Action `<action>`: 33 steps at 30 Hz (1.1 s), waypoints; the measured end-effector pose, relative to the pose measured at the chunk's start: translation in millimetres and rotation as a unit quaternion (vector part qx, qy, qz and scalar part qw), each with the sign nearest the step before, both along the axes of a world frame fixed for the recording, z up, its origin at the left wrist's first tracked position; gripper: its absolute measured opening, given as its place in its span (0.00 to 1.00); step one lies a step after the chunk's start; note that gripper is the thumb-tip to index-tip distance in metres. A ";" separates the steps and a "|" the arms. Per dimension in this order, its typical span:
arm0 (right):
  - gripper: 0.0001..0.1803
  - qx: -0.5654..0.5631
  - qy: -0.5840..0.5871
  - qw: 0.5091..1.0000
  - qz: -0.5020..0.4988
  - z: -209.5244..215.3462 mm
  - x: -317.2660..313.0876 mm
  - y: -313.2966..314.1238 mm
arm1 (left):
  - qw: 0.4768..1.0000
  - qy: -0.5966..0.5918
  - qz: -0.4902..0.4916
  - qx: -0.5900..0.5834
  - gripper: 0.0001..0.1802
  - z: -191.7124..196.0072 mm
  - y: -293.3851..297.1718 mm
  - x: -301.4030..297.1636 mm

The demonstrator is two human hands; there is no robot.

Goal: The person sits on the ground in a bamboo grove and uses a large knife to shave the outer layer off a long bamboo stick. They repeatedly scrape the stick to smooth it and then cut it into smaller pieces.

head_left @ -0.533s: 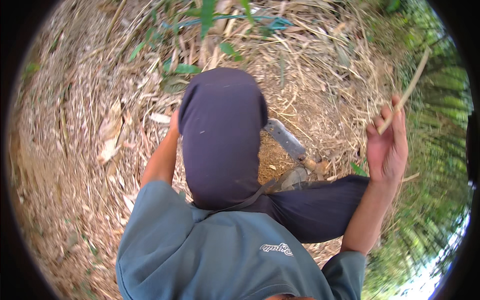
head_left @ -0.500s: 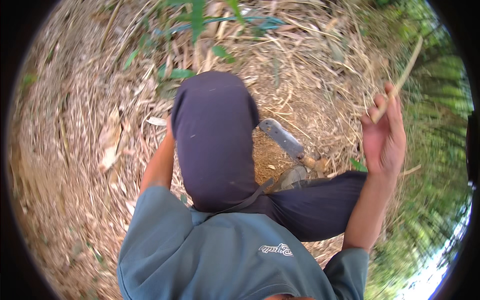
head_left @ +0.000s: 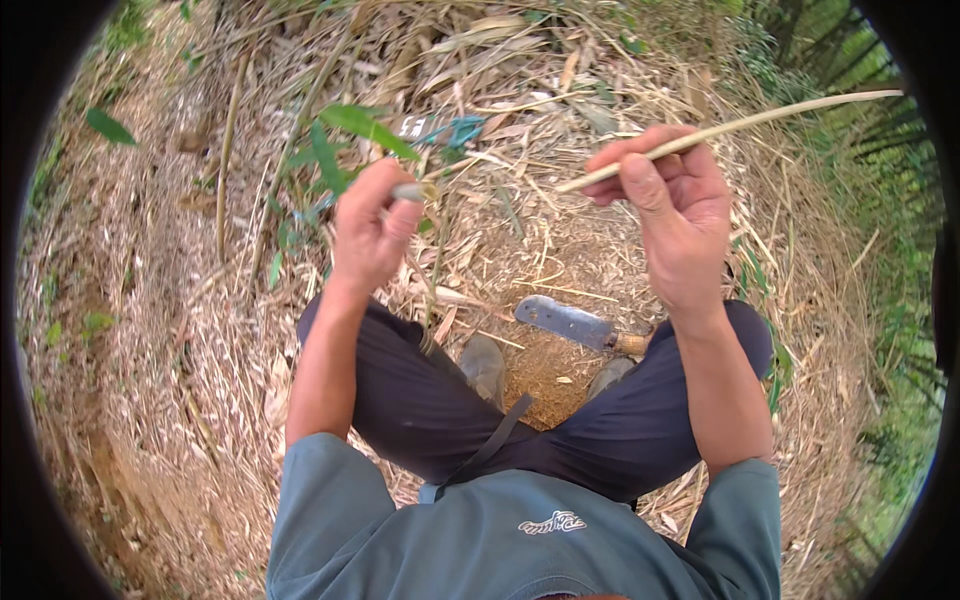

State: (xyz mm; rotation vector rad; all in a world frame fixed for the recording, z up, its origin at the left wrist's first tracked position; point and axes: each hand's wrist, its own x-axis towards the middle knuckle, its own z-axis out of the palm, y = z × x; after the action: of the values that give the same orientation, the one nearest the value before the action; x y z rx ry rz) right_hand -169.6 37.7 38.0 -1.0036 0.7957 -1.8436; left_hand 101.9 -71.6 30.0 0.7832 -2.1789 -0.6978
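Observation:
My left hand (head_left: 368,235) is closed around a short, pale tube (head_left: 416,190) with a round hollow end pointing right. Most of that tube is hidden by the fingers. Across from it, my right hand (head_left: 685,225) pinches a long, thin, pale wooden strip (head_left: 780,113) between thumb and fingers. One end of the strip points toward the left hand, and the rest curves away to the upper right. The strip and tube are apart. Below and between the hands, a broad-bladed machete (head_left: 565,322) with a wooden handle lies on the ground by my feet.
Dry leaves and stalks (head_left: 480,90) cover the ground. A leafy green shoot (head_left: 330,150) rises near the left hand, with a blue-green cord (head_left: 462,130) beyond. My boot (head_left: 484,370) and bent knees frame a patch of sawdust-like litter (head_left: 535,390). Green plants stand at right.
My left hand has come up from behind the left knee and now shows the tube. My right hand has moved inward, with the strip swung lower. The knees have spread apart.

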 end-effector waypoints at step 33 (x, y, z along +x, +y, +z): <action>0.07 0.082 0.077 0.994 -0.001 -4.2 -11.0 13.8 | 0.984 -0.066 -0.079 0.146 0.23 -30.4 37.5 -69.1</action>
State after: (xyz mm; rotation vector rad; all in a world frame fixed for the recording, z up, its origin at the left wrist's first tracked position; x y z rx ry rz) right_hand -180.6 51.5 33.8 -1.0474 1.0231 -1.6874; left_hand 32.8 -34.1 -0.3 0.8292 -2.3077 -1.0924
